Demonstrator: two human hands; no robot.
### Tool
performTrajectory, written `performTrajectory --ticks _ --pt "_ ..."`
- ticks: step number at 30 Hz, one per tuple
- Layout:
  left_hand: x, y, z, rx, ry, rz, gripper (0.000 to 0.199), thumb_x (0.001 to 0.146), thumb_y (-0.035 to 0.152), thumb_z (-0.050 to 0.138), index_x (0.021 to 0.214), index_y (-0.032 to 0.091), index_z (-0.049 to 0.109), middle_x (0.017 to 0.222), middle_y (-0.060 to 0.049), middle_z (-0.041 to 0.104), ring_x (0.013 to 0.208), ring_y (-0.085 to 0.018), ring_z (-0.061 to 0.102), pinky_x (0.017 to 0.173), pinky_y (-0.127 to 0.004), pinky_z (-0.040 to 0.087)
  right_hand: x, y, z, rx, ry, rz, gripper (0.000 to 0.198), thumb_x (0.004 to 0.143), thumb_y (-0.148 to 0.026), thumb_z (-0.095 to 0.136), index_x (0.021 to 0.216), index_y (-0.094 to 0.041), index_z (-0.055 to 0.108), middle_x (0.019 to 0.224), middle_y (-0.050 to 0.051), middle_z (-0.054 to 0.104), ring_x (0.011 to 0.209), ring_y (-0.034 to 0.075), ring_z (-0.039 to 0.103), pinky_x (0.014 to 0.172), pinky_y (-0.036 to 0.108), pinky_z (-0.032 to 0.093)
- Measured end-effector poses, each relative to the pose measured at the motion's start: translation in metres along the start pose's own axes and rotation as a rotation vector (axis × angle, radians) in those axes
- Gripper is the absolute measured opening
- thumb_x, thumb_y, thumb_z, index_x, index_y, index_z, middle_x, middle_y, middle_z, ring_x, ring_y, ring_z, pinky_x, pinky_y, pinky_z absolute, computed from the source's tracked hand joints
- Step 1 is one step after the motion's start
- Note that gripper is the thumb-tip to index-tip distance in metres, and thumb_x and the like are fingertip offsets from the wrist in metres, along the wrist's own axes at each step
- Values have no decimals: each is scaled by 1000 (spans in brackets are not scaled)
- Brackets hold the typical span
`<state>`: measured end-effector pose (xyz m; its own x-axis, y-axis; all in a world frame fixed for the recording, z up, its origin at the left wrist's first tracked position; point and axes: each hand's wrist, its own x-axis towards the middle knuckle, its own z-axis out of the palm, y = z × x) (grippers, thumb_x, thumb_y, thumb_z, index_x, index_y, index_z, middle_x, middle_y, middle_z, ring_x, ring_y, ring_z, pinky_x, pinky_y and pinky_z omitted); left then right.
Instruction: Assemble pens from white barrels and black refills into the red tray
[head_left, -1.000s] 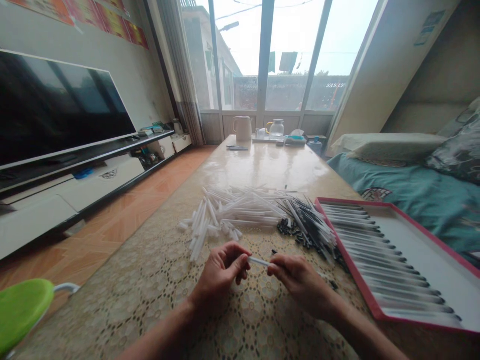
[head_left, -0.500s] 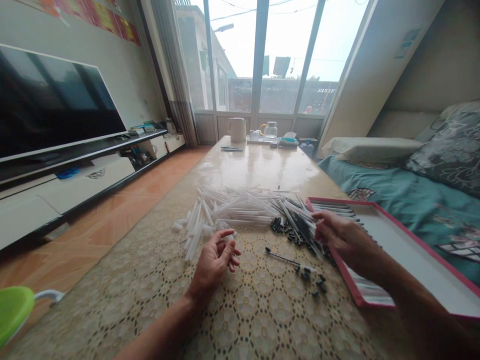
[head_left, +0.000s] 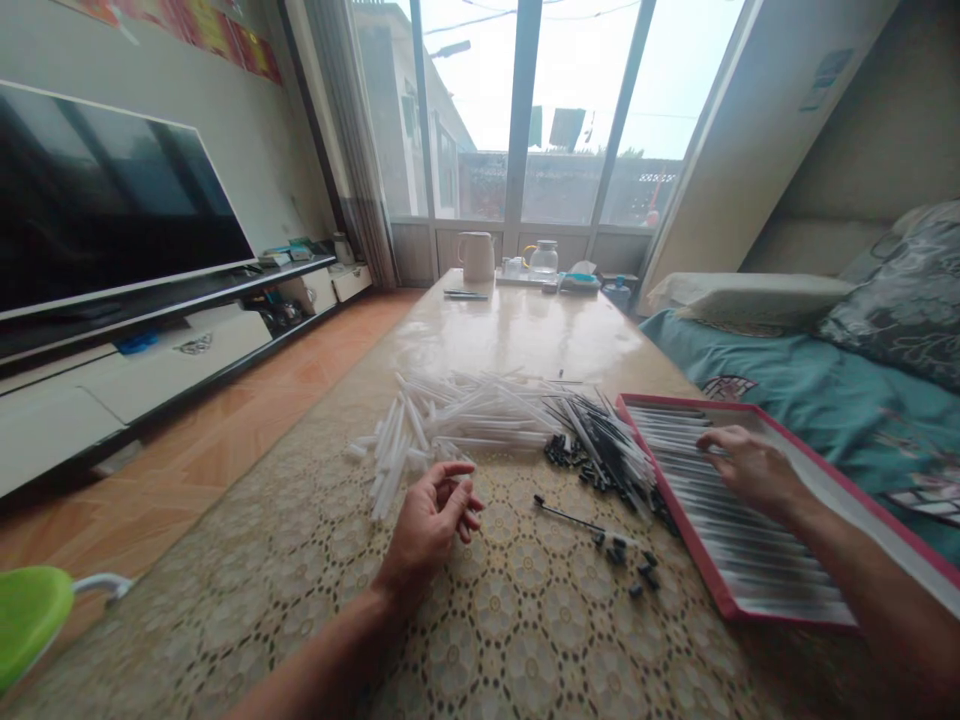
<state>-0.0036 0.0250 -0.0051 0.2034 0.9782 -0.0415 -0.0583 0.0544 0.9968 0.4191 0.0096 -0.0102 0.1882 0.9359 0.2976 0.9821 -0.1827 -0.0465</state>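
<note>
Your left hand (head_left: 431, 520) hangs above the near tabletop (head_left: 300, 560), palm turned inward, fingers half curled and loosely apart. Your right hand (head_left: 754, 470) reaches into the box (head_left: 690, 535), thumb and fingertips drawn close together at the tubes (head_left: 739, 530); I cannot tell whether they grip one.

Those tubes lie side by side in a slanting row, slim, straight and greyish, in a shallow tray with smooth pink walls and a white floor. To its left you have a tangled bundle of rods (head_left: 611, 440), thin and black, mixed with pale tubing, and beside it a heap of caps (head_left: 562, 452), small, dark, stubby cylinders. Left again spreads the pile (head_left: 495, 410) of translucent white plastic tubes, some long, some short. One rod (head_left: 570, 517) lies nearer you, knobbed at its left end, with a few more caps near its other end.

The surface under it all is glossy, patterned with beige rosettes and dark oval dots. The label (head_left: 829, 80) high on the right wall is blue-grey, its writing too blurred to read.
</note>
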Motion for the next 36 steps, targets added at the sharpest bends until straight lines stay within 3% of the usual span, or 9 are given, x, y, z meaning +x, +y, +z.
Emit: performTrajectory --ticks 5,9,11,14,18,21,30,33,36 --pt "-1 2 0 2 4 -10 37 76 40 61 100 12 53 64 0 61 49 -11 57 43 -21 42 4 -5 11 -10 32 -55 14 78 -22 54 88 -18 64 103 11 64 95 26 58 73 35 43" --pt "-2 2 1 2 10 -16 35 76 39 61 98 13 54 63 0 61 49 -11 57 43 -21 42 6 -24 2 -72 96 -55 18 78 -23 55 92 -16 62 101 14 63 95 30 57 71 38 42" --pt "-2 1 1 2 13 -10 35 76 40 61 98 13 55 63 0 61 48 -11 57 42 -21 42 7 -47 -7 -55 147 -80 19 78 -21 53 93 -16 62 99 14 63 92 29 58 72 38 42" --pt "-1 -1 1 5 9 -1 34 76 40 60 97 13 55 63 0 61 48 -11 57 41 -21 41 12 -96 -14 161 139 -177 18 80 -22 50 91 -17 65 91 10 65 83 23 61 74 33 43" --pt "-1 -1 0 3 -8 -11 35 76 40 60 96 13 54 62 0 61 46 -10 56 41 -21 42 22 -159 -6 278 53 -272 17 81 -20 50 88 -19 65 88 5 67 82 18 61 76 28 42" --pt "-1 -2 0 -4 -9 -18 33 77 40 59 96 13 53 62 0 61 45 -10 55 40 -20 41 28 -185 3 266 43 -264 19 81 -17 50 92 -16 64 89 7 66 83 18 60 74 28 41" --pt "-2 -4 1 -23 -24 -12 30 77 39 61 91 13 56 62 0 61 46 -10 56 40 -20 42 30 -196 -1 217 42 -240 9 77 -15 53 77 -17 61 81 8 60 77 20 55 68 29 37" --pt "-4 -1 1 -47 -45 -8 29 74 39 64 86 12 60 64 -1 62 50 -11 59 45 -22 45 19 -197 -14 227 59 -226 11 81 -13 47 80 -16 56 78 8 60 75 19 54 66 29 36" --pt "-5 1 2 -199 -117 -54 37 72 36 69 99 12 61 74 -4 66 59 -13 63 55 -25 50 -5 -205 -31 338 43 -284 10 86 -16 42 84 -18 51 77 4 59 71 16 54 64 26 38"
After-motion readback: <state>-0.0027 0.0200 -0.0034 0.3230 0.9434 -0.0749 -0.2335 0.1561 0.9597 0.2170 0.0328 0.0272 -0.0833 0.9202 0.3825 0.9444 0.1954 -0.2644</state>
